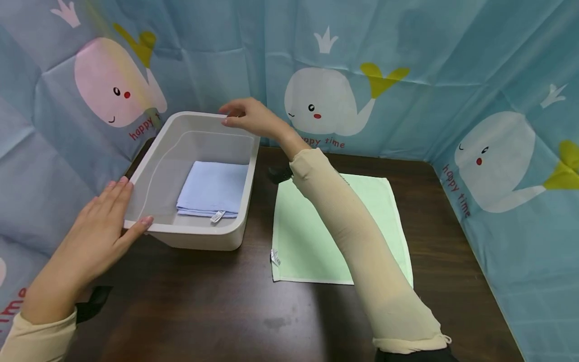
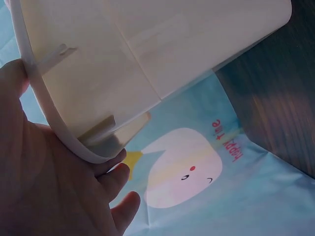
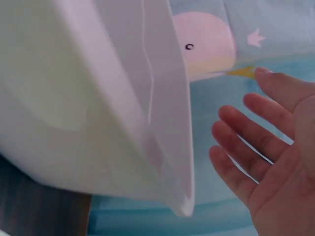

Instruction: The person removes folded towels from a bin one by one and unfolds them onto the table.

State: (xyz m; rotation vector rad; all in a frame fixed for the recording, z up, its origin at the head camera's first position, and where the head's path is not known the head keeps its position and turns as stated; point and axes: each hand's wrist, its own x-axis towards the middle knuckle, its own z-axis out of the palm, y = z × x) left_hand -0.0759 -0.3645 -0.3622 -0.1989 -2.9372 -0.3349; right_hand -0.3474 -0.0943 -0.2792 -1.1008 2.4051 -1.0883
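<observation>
A light grey plastic bin [image 1: 199,240] stands on the left of the dark table. Folded inside it lies a blue cloth [image 1: 214,186] with a white tag [image 1: 217,216] at its near edge. My left hand [image 1: 97,229] rests with straight fingers on the bin's near left corner, thumb along the rim. At the back rim is my right hand [image 1: 253,118], holding nothing; the right wrist view shows its fingers spread loosely beside the bin's wall [image 3: 88,123]. A light green cloth [image 1: 307,236] is spread flat on the table, partly hidden under my right forearm.
The dark wooden table [image 1: 253,322] extends in front of the bin. A blue curtain [image 1: 217,50] with printed whales surrounds the table at the back and sides, close behind the bin. A small tag [image 1: 275,257] shows on the green cloth's left edge.
</observation>
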